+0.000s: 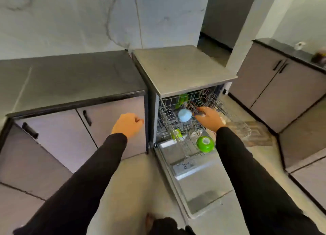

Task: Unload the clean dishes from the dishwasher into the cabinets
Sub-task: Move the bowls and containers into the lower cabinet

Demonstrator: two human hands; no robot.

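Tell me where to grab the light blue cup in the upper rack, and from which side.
Take the light blue cup from above, fingers around its round wall. It seems to sit mouth down in the upper rack, so the rim is out of reach. The right hand is right beside it; the left hand hangs loosely curled, off to the side.

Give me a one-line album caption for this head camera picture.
Right hand reaching into the open dishwasher's upper rack beside a pale blue cup, left hand idle.
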